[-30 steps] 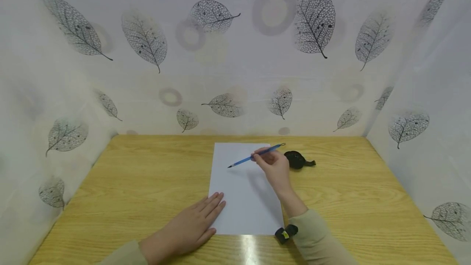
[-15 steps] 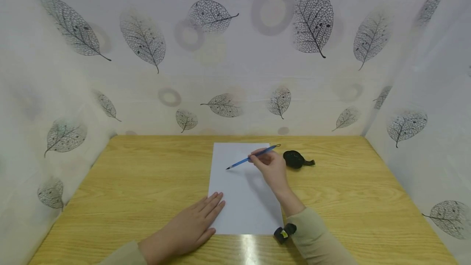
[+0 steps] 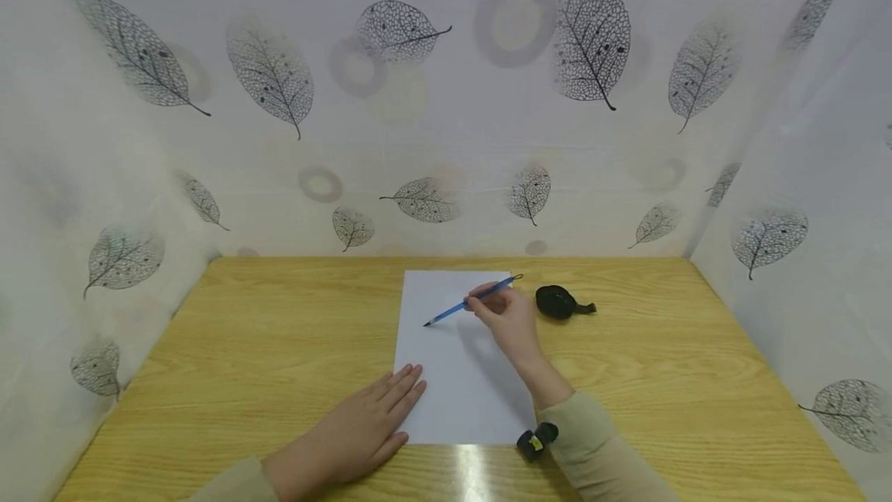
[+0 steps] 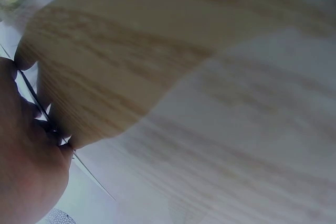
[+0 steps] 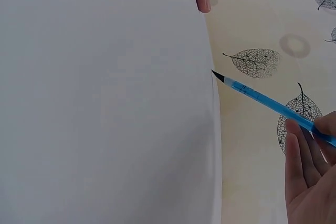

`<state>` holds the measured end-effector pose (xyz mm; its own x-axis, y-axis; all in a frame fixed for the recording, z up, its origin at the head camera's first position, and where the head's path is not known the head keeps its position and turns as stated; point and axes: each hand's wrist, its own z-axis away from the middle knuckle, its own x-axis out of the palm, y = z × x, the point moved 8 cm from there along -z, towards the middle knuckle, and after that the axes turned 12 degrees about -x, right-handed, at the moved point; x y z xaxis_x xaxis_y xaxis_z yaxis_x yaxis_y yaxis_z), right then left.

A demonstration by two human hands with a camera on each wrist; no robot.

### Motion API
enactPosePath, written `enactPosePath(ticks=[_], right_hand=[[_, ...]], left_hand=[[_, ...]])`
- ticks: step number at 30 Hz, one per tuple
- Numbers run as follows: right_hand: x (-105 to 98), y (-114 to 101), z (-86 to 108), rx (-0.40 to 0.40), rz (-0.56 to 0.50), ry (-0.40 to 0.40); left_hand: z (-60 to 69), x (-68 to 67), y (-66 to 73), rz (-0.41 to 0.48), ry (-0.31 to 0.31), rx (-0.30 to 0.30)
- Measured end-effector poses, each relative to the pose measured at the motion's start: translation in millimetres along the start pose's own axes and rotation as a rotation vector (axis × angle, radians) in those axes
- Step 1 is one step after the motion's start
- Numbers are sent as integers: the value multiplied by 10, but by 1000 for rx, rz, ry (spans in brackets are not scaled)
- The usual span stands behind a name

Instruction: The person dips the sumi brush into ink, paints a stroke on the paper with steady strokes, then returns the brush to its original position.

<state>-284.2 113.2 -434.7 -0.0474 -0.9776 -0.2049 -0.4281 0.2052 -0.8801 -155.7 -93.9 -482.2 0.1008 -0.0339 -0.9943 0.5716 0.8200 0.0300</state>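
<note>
A white sheet of paper (image 3: 453, 378) lies on the wooden table. My left hand (image 3: 355, 432) rests flat at the sheet's lower left edge, fingers straight and fingertips on the paper. Over the upper part of the sheet, my right hand (image 3: 509, 320) pinches a blue calligraphy brush (image 3: 451, 311) between thumb and fingers. The brush slants, its dark tip pointing down and left. In the right wrist view the brush (image 5: 262, 99) has a pointed black tip close to the paper (image 5: 105, 98); whether they touch I cannot tell. No marks show on the sheet.
A black round dish with a short stem (image 3: 557, 303) sits right of the paper. A small black device with a yellow label (image 3: 536, 441) is at the right sleeve. Leaf-patterned curtains (image 3: 432, 115) enclose the wooden table (image 3: 279, 331) at the back and sides.
My right hand has moved slightly left and toward me with the brush, whose tip shifted down and left above the sheet. My left hand has stayed in place.
</note>
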Motion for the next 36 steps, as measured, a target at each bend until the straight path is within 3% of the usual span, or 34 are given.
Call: enactPosePath(ticks=[13, 20, 36], right_hand=[[-23, 43, 41, 41, 28, 6], [-15, -29, 43, 35, 56, -9], [-32, -45, 47, 20, 103, -16]], left_hand=[[2, 6, 3, -1, -8, 4], [6, 8, 4, -15, 13, 13], [-5, 52, -21, 10, -23, -1]])
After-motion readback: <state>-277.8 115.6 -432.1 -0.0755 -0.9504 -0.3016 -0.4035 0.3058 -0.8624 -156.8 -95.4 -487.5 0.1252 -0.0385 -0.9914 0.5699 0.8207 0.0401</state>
